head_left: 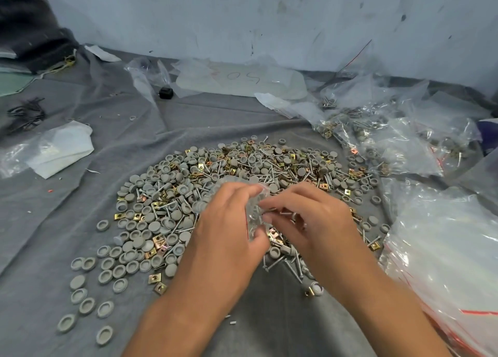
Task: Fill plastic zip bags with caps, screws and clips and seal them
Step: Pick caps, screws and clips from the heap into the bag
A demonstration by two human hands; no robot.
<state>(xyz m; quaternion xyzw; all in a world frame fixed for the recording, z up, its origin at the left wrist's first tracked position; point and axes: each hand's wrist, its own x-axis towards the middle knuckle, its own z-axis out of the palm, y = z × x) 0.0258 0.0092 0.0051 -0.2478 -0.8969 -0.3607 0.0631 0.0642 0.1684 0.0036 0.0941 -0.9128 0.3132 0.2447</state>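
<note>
Holding a small clear bag (256, 208) over the near edge of the pile (242, 184), both hands are working close together. The left hand (229, 222) is gripping the bag, its fingers (242, 192) curling round the bag's far side and its thumb pressing the near side. The right hand (315, 222) is touching the bag's opening from the right, its fingers (280, 203) bunching into a narrow pinch; whether they are holding a screw cannot be told, though a few screws are showing just under that hand. The pile is lying on a grey cloth (80, 203) and is mixing grey caps (151, 227), screws (272, 172) and brass clips (159, 240). More caps are spreading out loose on the cloth left of the pile and nearer the camera, many lying hollow side up. Right of the pile, filled bags (377, 133) with red zip lines are lying heaped together. Nearer than those and also right of the pile, a big clear sack (444, 249) is resting on the cloth. Beyond the pile, a flat plastic sheet (242, 80) with faint red and black writing is lying against a pale wall (242, 19), and a small black block (165, 92) is sitting just left of it. Far left of the pile, a folded white bag (59, 149) is lying on the cloth.
</note>
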